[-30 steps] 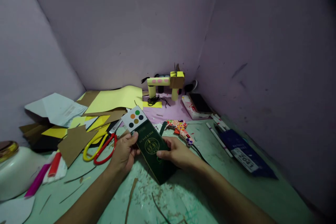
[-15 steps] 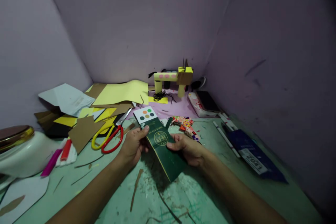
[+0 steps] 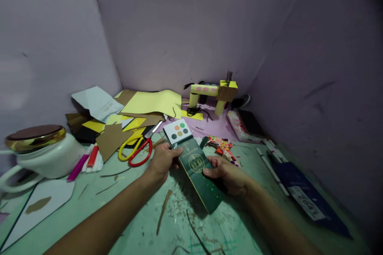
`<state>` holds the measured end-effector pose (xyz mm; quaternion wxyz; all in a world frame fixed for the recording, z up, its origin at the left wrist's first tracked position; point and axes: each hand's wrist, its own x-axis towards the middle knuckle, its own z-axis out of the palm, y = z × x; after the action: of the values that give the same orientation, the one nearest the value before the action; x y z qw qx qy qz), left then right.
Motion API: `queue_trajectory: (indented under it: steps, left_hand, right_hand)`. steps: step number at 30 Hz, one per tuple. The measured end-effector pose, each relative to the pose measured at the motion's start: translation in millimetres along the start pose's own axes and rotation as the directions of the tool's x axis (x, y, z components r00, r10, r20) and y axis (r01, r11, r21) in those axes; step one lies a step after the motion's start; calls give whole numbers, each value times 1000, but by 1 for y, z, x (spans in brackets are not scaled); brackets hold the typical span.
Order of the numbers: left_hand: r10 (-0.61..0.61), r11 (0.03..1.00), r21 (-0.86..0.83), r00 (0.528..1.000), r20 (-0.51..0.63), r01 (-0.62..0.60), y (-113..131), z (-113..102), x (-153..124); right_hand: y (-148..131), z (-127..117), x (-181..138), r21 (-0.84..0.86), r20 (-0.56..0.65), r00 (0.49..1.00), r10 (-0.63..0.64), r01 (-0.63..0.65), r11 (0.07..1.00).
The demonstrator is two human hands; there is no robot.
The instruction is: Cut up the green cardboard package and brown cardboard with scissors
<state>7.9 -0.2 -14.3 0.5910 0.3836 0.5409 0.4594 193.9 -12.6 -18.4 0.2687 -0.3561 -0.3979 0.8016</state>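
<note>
A dark green booklet-like packet (image 3: 196, 173) with gold lettering and a round gold emblem is held tilted above the table. From its upper end shows a white card (image 3: 177, 131) printed with coloured dots. My left hand (image 3: 164, 161) pinches the packet's left edge near the card, thumb on top. On the right edge, my right hand (image 3: 229, 173) grips beside the emblem, its thumb also on top. Scissors (image 3: 137, 149) with one yellow and one red handle lie left of my left hand. Beyond my right hand rests a colourful patterned piece (image 3: 223, 147).
Paper and cardboard sheets (image 3: 149, 103) are piled at the back left. A giraffe-like paper figure (image 3: 206, 89) stands by the back wall. At left are a white lidded mug (image 3: 44, 159) and markers (image 3: 93, 156); at right, a phone (image 3: 250, 123) and a blue pouch (image 3: 308, 197).
The view has turned a little left, so most things appear farther right. Both hands keep their hold on the green packet, which stays tilted much as before.
</note>
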Motion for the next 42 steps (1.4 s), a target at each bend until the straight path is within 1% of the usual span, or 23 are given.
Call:
queue_trajectory:
  steps: [4,7,9,12,14,16,17,18,19,20,21,22,23,24,25,26,27,29,33,38,40,42]
  left_hand:
    - [10,998,60,998,-67,-6,7,-10,8]
    - [23,992,123,997,-73,-14,14,-20,13]
    - [17,983,185,999,-40,-9,18,-26,15]
    - [-4,954,299,999,47,-11,24,-35,17]
    - [10,925,378,995,98,-46,30,-39,16]
    - [37,888,447,986,162,-107,38,-44,13]
    - [44,867,479,978,205,-140,42,-47,11]
    - [47,843,509,967,252,-173,46,-50,9]
    - [46,817,538,954,297,-207,49,-53,6]
    - [49,787,568,942,332,-241,50,-55,4]
    - [61,752,598,933,355,-276,50,-58,2]
    - [80,714,627,927,367,-310,49,-60,0]
    - [104,675,654,921,374,-342,46,-61,-1]
    - [127,636,678,916,380,-369,42,-61,-2]
    - [146,600,697,910,388,-393,38,-61,-3]
    - [159,567,712,903,398,-414,35,-61,-3]
    - [167,539,722,896,413,-433,32,-60,-3]
    - [174,492,735,880,442,-466,28,-58,-4]
    - [165,417,760,864,476,-498,30,-57,-5]
    - [92,348,777,843,529,-525,43,-61,-7]
    - [115,315,774,832,543,-549,47,-59,-11]
    - [178,265,774,818,547,-575,50,-51,-16]
  right_hand:
    - [-5,-8,-7,-137,-48,999,23,-30,990]
    - [-11,-11,-11,-243,-77,997,26,-44,969]
    - [-16,-11,-12,-313,-90,996,11,-39,949]
    - [-19,-14,-13,-425,-127,991,-41,-17,905]
    - [-20,-16,-14,-502,-161,982,-99,5,865]
    - [-21,-15,-18,-562,-189,969,-161,28,827]
    - [-23,-13,-22,-623,-199,959,-200,34,781]
    - [-25,-9,-27,-707,-208,947,-246,28,707]
    - [-28,-4,-31,-818,-211,929,-304,3,575]
    - [-31,3,-36,-924,-204,908,-365,-55,378]
    - [-34,9,-39,-974,-199,891,-407,-135,181]
    - [-36,15,-42,-976,-206,882,-424,-217,21]
    - [-38,20,-43,-957,-206,879,-431,-272,-97]
    - [-39,24,-42,-932,-210,881,-425,-312,-186]
    - [-39,26,-40,-908,-214,887,-409,-335,-251]
    - [-39,26,-38,-893,-211,895,-392,-340,-295]
    - [-37,25,-35,-884,-206,903,-377,-337,-325]
    - [-33,21,-30,-878,-190,912,-362,-323,-352]
    - [-29,17,-27,-876,-180,908,-378,-323,-358]
    - [-29,17,-28,-881,-159,902,-401,-312,-355]
    - [-30,17,-27,-884,-152,900,-409,-309,-350]
    - [-30,16,-27,-888,-149,897,-415,-307,-344]
